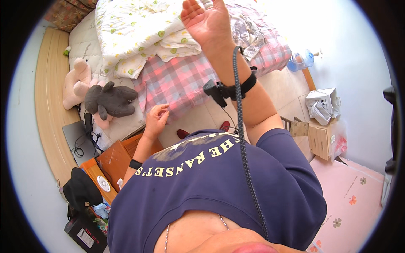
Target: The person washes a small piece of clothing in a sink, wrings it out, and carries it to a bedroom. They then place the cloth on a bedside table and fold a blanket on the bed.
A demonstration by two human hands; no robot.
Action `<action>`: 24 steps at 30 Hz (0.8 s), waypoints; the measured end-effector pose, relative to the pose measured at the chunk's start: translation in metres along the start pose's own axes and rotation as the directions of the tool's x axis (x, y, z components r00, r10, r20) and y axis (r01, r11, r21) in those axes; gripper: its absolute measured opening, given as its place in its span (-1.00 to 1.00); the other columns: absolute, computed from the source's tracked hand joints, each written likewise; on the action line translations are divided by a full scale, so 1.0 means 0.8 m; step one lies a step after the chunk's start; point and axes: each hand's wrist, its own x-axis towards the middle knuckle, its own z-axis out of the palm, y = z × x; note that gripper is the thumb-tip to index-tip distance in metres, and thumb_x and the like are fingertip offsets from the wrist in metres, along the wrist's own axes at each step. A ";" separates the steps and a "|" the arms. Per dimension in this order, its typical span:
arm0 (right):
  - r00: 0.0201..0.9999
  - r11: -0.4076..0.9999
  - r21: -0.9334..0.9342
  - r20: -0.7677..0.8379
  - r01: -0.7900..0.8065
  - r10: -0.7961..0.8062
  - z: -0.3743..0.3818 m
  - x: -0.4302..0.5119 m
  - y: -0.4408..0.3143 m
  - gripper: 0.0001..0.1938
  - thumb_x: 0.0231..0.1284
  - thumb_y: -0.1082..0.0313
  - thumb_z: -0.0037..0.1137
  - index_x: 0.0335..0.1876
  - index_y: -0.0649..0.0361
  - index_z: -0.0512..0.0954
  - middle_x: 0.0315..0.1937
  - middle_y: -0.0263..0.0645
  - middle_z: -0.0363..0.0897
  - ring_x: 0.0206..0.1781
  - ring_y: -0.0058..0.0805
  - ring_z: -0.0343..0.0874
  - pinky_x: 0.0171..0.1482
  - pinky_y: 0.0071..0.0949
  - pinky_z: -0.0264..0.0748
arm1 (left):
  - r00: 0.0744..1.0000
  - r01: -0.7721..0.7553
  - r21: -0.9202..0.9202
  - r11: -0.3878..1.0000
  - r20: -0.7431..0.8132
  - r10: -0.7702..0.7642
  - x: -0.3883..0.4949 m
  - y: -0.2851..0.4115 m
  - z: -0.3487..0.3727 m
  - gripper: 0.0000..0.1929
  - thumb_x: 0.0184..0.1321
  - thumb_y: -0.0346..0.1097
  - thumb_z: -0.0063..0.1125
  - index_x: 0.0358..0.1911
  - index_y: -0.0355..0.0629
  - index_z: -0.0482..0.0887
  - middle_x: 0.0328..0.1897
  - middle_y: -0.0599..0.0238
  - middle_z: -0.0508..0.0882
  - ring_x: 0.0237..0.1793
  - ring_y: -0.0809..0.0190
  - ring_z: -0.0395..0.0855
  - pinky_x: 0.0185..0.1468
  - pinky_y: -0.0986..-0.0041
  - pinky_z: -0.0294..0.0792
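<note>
My right hand (205,20) is raised over the bed at the top of the view, palm showing and fingers partly curled; a small white object lies at its fingers, cut by the picture's edge. Whether the hand grips it cannot be told. A black strap with a black device (216,91) is on the right forearm. My left hand (157,118) hangs near the bed's edge, fingers loosely bent, with nothing in it. Beyond it spreads a pink and grey checked sheet (177,82). A white quilt with avocado prints (133,38) lies bunched on the bed.
A dark grey plush toy (114,99) and a pink plush toy (76,85) lie at the bed's left. An orange-brown wooden cabinet (115,158) stands at lower left. At right are a small wooden drawer unit (319,139), a white bag (322,102) and a blue plastic bottle (297,63).
</note>
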 end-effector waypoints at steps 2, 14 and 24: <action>0.995 0.995 -0.067 -0.066 0.073 -0.078 -0.025 -0.004 -0.039 -0.70 0.18 0.12 0.13 -0.14 0.11 0.38 -0.27 -0.30 0.47 -0.24 -0.37 0.50 -0.18 -0.42 0.45 | 0.998 -0.061 -0.021 0.998 -0.008 0.061 0.013 0.026 0.027 -0.72 0.05 -0.49 0.18 -0.11 -0.22 0.63 -0.27 0.22 0.64 -0.26 0.30 0.61 -0.15 0.50 0.43; 0.979 0.305 -0.948 0.028 0.090 -0.202 -0.196 -0.043 -0.194 -0.74 0.16 0.27 0.17 -0.20 0.32 0.48 -0.30 -0.25 0.57 -0.28 -0.52 0.55 -0.23 -0.53 0.46 | 0.579 -0.720 -0.156 0.677 0.403 0.709 0.166 0.381 0.253 -0.72 0.01 -0.46 0.17 -0.14 -0.10 0.59 -0.44 0.26 0.61 -0.38 0.14 0.61 -0.28 0.37 0.45; 0.978 -0.560 -0.805 0.111 0.194 0.179 -0.333 -0.136 -0.299 -0.70 0.08 0.27 0.22 -0.16 0.31 0.50 -0.30 -0.22 0.58 -0.25 -0.44 0.56 -0.17 -0.49 0.47 | 0.387 -0.836 -0.230 0.499 0.398 0.832 0.197 0.459 0.455 -0.88 0.15 -0.41 0.08 -0.23 -0.12 0.60 -0.43 0.23 0.65 -0.35 0.05 0.61 -0.26 0.32 0.43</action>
